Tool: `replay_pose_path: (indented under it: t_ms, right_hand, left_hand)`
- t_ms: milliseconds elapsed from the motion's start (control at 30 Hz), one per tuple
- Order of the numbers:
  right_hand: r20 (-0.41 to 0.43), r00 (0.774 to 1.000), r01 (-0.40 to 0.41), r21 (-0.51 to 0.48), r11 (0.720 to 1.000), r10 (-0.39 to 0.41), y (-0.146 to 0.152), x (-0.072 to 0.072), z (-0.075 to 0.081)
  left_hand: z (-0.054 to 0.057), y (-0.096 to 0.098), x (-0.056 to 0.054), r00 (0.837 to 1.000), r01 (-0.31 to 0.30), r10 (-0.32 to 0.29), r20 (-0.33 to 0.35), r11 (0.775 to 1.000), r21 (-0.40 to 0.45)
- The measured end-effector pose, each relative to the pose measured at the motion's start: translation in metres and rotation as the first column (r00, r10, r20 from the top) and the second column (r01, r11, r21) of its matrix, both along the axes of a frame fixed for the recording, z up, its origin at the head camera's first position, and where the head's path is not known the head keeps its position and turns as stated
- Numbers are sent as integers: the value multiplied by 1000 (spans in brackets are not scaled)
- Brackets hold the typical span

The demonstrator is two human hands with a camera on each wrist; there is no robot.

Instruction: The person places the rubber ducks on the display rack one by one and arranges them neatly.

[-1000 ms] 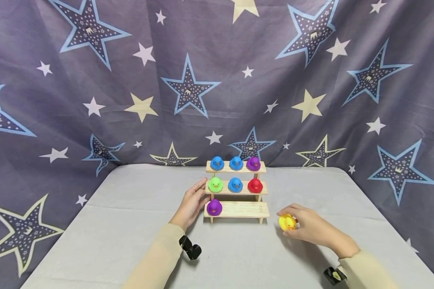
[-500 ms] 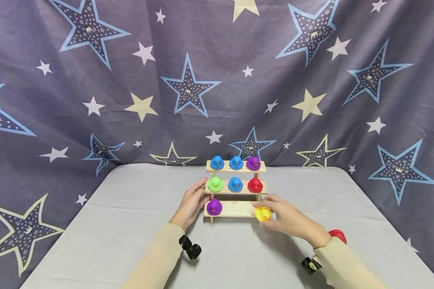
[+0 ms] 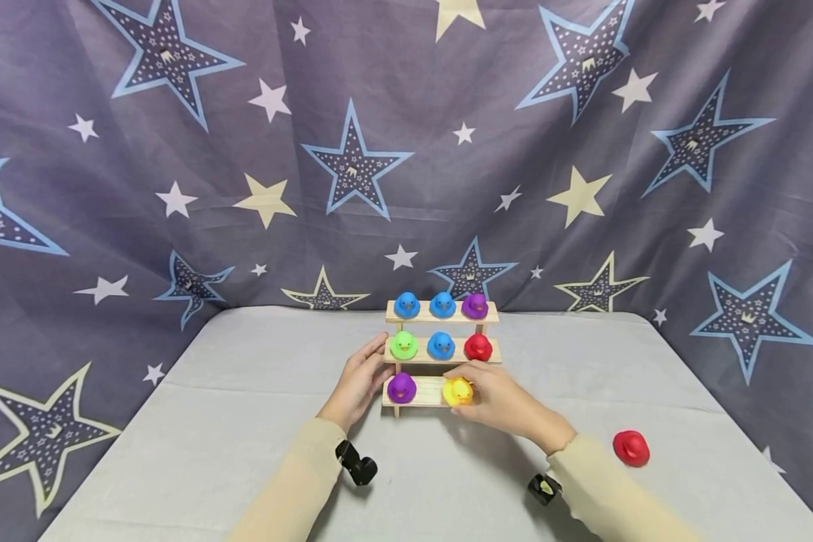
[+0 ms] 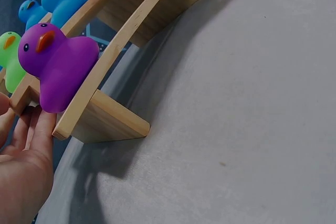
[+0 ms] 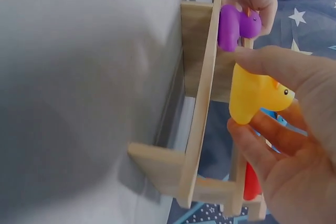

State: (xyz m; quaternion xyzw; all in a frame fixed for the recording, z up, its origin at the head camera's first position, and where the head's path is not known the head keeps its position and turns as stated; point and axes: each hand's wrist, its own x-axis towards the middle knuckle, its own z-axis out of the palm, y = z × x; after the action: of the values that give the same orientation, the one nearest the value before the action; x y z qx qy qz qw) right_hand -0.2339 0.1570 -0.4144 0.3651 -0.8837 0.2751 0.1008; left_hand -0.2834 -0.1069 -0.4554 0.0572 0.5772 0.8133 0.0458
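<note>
A three-step wooden display stand (image 3: pixel 430 391) stands on the table with rubber ducks on its steps. My right hand (image 3: pixel 504 399) pinches a yellow rubber duck (image 3: pixel 457 391) between thumb and fingers. In the right wrist view, a small gap separates this duck from the lowest step. A purple duck (image 4: pixel 63 61) sits at the left end of that step. My left hand (image 3: pixel 359 384) holds the stand's left end, its fingers partly hidden behind the wood. On the middle step are a green duck (image 3: pixel 403 345), a blue duck (image 3: pixel 441 345) and a red duck (image 3: pixel 478 347).
Two blue ducks, one at the left (image 3: pixel 406 306), and a purple duck (image 3: pixel 475 306) line the top step. A red duck (image 3: pixel 631 449) lies on the grey-covered table (image 3: pixel 244 452) at right. Behind hangs a star-patterned curtain (image 3: pixel 433 203).
My right hand has carried the yellow duck leftward from beside the stand to over its lowest step. The red duck on the table has come into sight. My left hand has stayed put.
</note>
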Motion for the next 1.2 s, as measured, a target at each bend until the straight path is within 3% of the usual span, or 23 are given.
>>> replay_pose_path:
  t_ms: [1200]
  right_hand:
    - [72, 995, 68, -61, 996, -63, -25, -14, -18]
  left_hand:
    - [-1, 1, -1, 1000, -1, 1, -4, 1000, -2]
